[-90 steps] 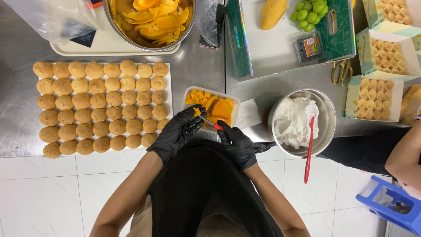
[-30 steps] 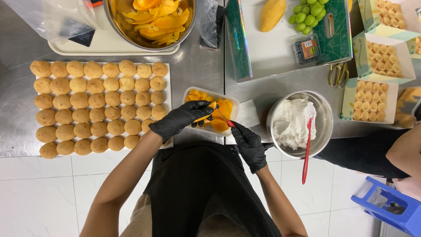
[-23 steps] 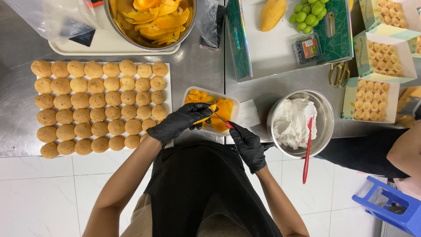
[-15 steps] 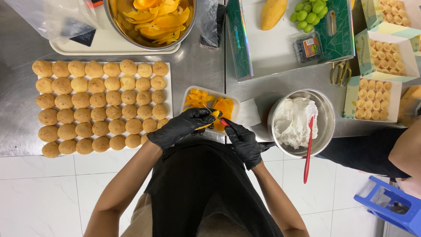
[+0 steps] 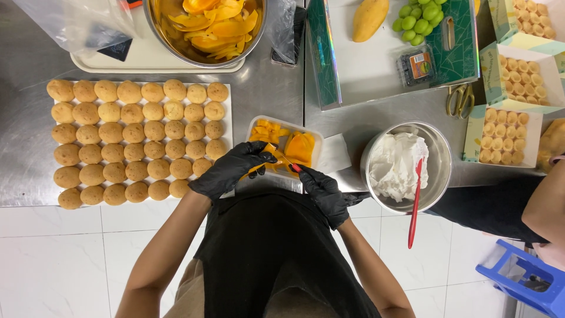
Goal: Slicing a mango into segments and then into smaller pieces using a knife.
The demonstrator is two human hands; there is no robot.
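A steel worktable [image 5: 276, 94] carried a white sheet of round golden puffs [image 5: 135, 141] and, just beside it, a shallow clear plastic tub of orange mango slices [image 5: 297, 144]. Over the tub's near edge, the black-gloved left hand [image 5: 231, 169] pinched a mango slice [image 5: 272, 154]. The black-gloved right hand [image 5: 322, 193] gripped what appeared to be a small red-handled knife [image 5: 294, 168], blade hidden. Trimming seemed underway; the next cut would call for a steady hold on the slice.

My left hand [image 5: 232, 169] in a black glove, fingers curled and pinched shut, my right hand [image 5: 322, 193] gloved too, closed in a grip, bare forearms angled inward, hands close together
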